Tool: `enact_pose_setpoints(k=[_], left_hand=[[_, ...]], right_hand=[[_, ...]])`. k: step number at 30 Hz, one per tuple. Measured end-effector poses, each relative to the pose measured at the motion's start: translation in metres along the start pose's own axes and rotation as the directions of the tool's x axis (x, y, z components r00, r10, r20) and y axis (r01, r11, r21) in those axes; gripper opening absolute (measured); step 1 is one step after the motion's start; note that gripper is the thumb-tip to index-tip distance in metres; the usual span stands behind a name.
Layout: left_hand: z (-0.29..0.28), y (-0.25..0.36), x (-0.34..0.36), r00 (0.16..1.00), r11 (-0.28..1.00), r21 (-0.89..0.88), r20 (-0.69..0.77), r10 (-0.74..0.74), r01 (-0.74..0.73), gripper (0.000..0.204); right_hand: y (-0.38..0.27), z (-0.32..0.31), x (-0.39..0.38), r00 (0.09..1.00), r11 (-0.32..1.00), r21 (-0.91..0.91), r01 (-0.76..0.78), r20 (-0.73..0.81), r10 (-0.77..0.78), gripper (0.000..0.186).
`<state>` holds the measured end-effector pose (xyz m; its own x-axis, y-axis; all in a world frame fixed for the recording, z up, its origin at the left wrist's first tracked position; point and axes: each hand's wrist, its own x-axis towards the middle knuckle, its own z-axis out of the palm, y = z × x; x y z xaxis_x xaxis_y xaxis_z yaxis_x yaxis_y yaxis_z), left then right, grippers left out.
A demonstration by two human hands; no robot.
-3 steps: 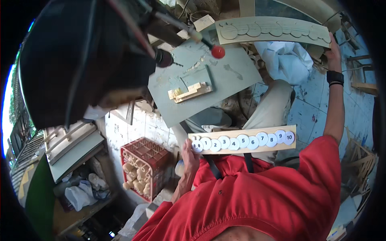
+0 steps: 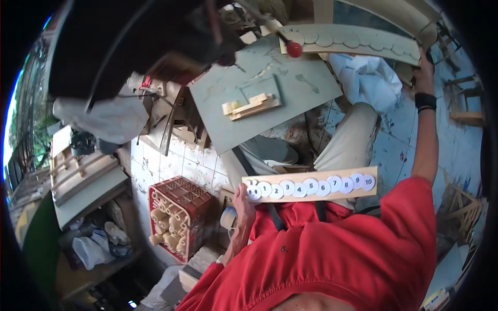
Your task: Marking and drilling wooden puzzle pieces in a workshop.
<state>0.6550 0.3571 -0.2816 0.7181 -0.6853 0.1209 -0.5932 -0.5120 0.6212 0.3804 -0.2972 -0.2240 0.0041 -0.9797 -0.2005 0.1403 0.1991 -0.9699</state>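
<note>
Two holds: disc-faced strip [image 2: 336,195] at left fingers [image 2: 242,197], scalloped board [image 2: 358,42] at right fingers [image 2: 425,67].
Left fingers pinch the strip's left end, the strip extending rightward from them; right fingers grip the board's right end, worktop [image 2: 307,103] leftward of them.

Disc-covered board [image 2: 311,186], scallop-marked board [image 2: 353,40] well apart
</note>
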Motion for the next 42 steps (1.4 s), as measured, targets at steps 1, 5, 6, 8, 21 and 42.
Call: enact_pose_setpoints(k=[1, 5, 6, 8, 21, 42], left_hand=[[0.018, 0.015, -0.005, 0.995, 0.969, -0.224, 0.015, -0.101, 0.102, 0.019], [-0.037, 0.019, -0.048, 0.722, 0.568, -0.558, 0.082, -0.687, 0.605, 0.03], [-0.035, 0.014, -0.05, 0.725, 0.616, -0.439, 0.132, -0.676, 0.654, 0.032], [-0.049, 0.003, -0.054, 0.785, 0.775, -0.133, 0.16, -0.598, 0.617, 0.031], [-0.008, 0.112, 0.236, 0.831, 0.835, 0.055, -0.077, 0.551, -0.548, 0.052], [-0.092, -0.172, 0.09, 0.609, 0.202, -0.979, -0.17, -0.775, -0.016, 0.043]], right_hand=[[0.004, -0.093, 0.046, 0.956, 0.961, 0.171, 0.216, 0.163, -0.243, 0.045], [0.05, 0.002, -0.017, 0.961, 0.962, 0.252, 0.109, 0.222, -0.167, 0.031], [0.043, -0.009, -0.002, 0.979, 0.947, 0.3, 0.119, 0.122, -0.161, 0.03], [0.052, 0.008, -0.015, 0.991, 0.963, 0.265, 0.059, 0.104, -0.089, 0.028], [0.043, 0.019, -0.021, 0.95, 0.971, 0.222, 0.087, 0.276, -0.148, 0.045], [0.036, 0.04, -0.037, 0.938, 0.986, -0.044, 0.159, 0.319, -0.137, 0.046]])
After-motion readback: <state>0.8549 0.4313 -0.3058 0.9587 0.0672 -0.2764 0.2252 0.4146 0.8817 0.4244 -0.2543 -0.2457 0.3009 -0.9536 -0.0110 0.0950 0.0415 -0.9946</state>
